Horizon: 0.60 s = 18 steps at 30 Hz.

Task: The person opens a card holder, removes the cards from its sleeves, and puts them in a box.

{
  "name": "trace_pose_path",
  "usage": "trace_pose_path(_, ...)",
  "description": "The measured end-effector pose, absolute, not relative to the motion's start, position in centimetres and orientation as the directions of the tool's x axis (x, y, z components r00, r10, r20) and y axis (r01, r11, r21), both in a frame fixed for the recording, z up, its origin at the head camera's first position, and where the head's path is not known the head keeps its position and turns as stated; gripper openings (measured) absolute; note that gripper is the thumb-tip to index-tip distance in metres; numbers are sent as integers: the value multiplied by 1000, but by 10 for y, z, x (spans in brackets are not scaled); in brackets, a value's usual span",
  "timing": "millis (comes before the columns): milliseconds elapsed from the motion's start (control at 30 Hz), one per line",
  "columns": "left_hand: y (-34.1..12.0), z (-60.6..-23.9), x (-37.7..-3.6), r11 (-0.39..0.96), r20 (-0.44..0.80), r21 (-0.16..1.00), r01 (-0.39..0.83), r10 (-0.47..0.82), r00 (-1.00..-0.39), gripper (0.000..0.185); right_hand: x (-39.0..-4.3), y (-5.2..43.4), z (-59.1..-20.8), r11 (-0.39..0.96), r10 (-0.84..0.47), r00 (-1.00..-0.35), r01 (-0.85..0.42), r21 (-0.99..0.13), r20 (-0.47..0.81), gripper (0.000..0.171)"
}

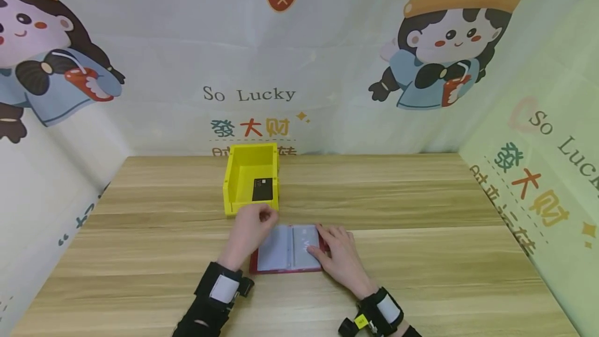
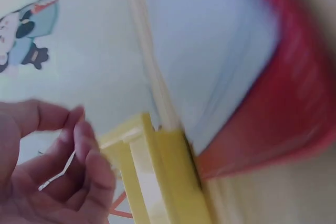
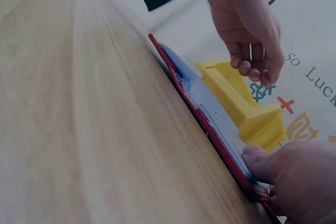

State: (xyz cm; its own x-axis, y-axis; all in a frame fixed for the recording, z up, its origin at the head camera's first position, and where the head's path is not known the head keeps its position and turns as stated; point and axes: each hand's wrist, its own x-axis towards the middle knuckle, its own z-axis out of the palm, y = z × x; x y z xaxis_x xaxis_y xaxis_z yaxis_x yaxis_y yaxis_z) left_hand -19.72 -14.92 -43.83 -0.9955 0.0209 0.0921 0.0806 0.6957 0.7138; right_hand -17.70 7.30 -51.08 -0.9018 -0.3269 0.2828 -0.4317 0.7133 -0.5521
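A small red-covered card holder (image 1: 275, 249) lies open on the table, its pale plastic sleeves facing up. My right hand (image 1: 341, 260) grips its right edge; in the right wrist view the thumb (image 3: 258, 162) lies on the sleeves and a finger is below the cover. Above the card holder's upper left corner hovers my left hand (image 1: 251, 229), fingers curled and thumb against the index fingertip (image 2: 79, 116), with nothing visible between them. Just beyond that hand stands a yellow bin (image 1: 226, 191). Inside it lies a black card (image 1: 262, 190) near the front.
The wooden table (image 1: 398, 196) extends to both sides. A printed cloth backdrop (image 1: 337, 56) rises at its far edge and along the sides. Each wrist carries a black strap (image 1: 220, 290) with a camera.
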Motion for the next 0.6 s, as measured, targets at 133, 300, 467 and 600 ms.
trace_pose_path(133, -145, -448, -179, 680, 17, 728, 83, 103, -994, 11, -177, 72, -510, 714, -325, -902, -432, -552, 284, 54)
trace_pose_path(300, -143, -456, -170, 640, -30, 762, 95, 182, -983, 4, -177, 72, -509, 718, -330, -899, -436, -543, 286, 53)
trace_pose_path(467, -145, -464, -169, 609, -61, 790, 75, 199, -978, 10, -178, 72, -510, 720, -337, -892, -450, -527, 302, 51)
trace_pose_path(600, -145, -467, -169, 595, -50, 799, 87, 209, -977, 12, -179, 73, -509, 725, -342, -892, -450, -522, 296, 50)
